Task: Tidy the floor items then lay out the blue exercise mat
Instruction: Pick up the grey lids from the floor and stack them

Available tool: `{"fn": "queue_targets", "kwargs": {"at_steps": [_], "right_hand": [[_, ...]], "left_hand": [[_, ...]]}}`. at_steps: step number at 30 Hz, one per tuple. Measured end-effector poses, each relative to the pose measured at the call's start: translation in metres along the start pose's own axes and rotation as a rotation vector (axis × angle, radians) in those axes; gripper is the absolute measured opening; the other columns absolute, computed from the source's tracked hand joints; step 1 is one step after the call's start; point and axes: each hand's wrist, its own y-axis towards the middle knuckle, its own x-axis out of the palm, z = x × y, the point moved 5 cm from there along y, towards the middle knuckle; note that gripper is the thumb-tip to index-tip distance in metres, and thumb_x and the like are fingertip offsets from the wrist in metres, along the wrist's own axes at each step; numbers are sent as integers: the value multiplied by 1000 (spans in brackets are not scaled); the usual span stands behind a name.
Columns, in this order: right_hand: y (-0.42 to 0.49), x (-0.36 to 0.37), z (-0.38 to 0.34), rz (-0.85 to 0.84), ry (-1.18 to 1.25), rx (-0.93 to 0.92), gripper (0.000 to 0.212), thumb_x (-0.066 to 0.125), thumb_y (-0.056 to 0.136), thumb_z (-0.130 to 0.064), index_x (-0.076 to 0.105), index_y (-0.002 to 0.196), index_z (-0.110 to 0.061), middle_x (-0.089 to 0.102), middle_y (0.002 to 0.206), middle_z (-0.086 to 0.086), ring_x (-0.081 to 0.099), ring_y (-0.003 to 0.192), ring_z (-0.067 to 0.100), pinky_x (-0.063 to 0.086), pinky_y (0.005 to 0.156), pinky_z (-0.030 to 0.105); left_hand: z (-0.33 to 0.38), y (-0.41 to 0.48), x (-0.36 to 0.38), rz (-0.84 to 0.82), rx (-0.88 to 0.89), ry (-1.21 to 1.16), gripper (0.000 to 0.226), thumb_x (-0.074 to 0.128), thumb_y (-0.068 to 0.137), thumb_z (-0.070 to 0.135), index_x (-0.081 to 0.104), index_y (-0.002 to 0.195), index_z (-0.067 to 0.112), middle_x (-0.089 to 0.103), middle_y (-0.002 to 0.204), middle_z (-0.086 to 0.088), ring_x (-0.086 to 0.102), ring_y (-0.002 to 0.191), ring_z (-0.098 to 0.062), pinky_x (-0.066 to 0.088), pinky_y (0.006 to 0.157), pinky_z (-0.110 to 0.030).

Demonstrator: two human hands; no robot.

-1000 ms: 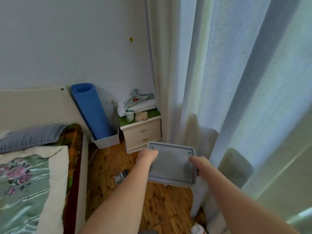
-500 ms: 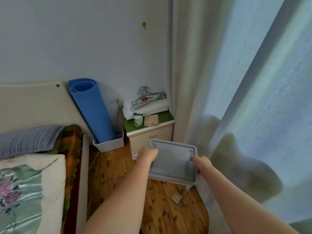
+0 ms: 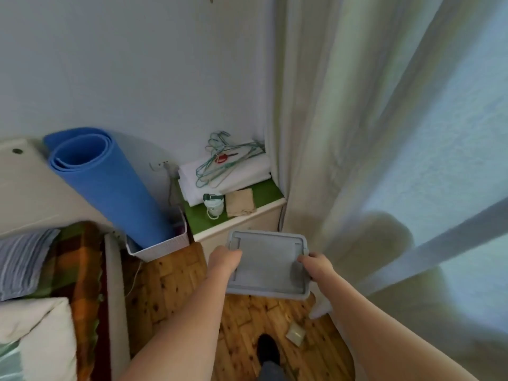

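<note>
I hold a flat grey plastic lid (image 3: 268, 264) level in front of me, above the wooden floor (image 3: 170, 287). My left hand (image 3: 223, 261) grips its left edge and my right hand (image 3: 316, 265) grips its right edge. The rolled blue exercise mat (image 3: 110, 188) stands tilted in a white basket (image 3: 162, 247), leaning against the wall between the bed and the nightstand (image 3: 242, 218). The lid's far edge is just in front of the nightstand.
The nightstand's green top carries folded white cloth, wire hangers (image 3: 225, 163), a small white container (image 3: 214, 206) and a tan cloth. The bed (image 3: 41, 284) fills the left. Pale curtains (image 3: 371, 160) hang at right. A small packet (image 3: 295, 333) lies on the floor near my foot (image 3: 268, 350).
I have stepped closer to the corner, so the mat, basket and nightstand appear larger and nearer. The lid stays gripped in both hands, now close to the nightstand's front.
</note>
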Motion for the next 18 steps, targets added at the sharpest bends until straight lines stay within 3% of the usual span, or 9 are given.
{"fn": "queue_targets", "kwargs": {"at_steps": [3,6,11,14,16,18], "right_hand": [[63,13,-15,-15,-19,8,34,54,88,-27,63,119,-16,63,92,2,61,89,24,54,84,37],[127,24,-25,-4,-54,-7,31,55,89,-29,64,115,-15,65,99,6,60,90,25,51,85,37],[244,50,-10,35,-89,5,30,56,92,-26,62,116,-9,66,109,14,63,100,32,53,87,41],[322,74,29,81,-171,47,24,53,96,-28,61,101,-7,65,94,13,62,91,31,53,81,40],[370,89,62,138,-195,67,22,50,96,-23,54,80,-9,55,71,8,55,77,28,44,65,32],[412,105,103,202,-190,126,29,48,96,-20,47,69,-10,45,60,6,48,69,26,34,58,31]], "left_hand": [[3,55,14,11,-47,-28,53,59,88,35,55,129,1,61,123,-15,60,108,-31,46,78,-29],[2,114,34,29,-69,-26,50,57,90,34,56,128,2,62,125,-16,60,108,-31,45,77,-28],[-10,216,80,38,-49,-122,41,57,92,35,58,126,12,62,126,-13,60,110,-31,51,94,-38],[-30,289,129,-11,-76,-163,46,53,92,37,53,137,24,60,132,-8,61,109,-29,53,92,-39],[-41,340,164,-69,-57,-112,54,49,92,42,43,145,32,55,139,-6,60,106,-26,52,88,-34],[-50,385,200,-142,-13,-42,64,49,90,47,31,151,35,46,148,-6,57,114,-29,50,92,-36]]}}
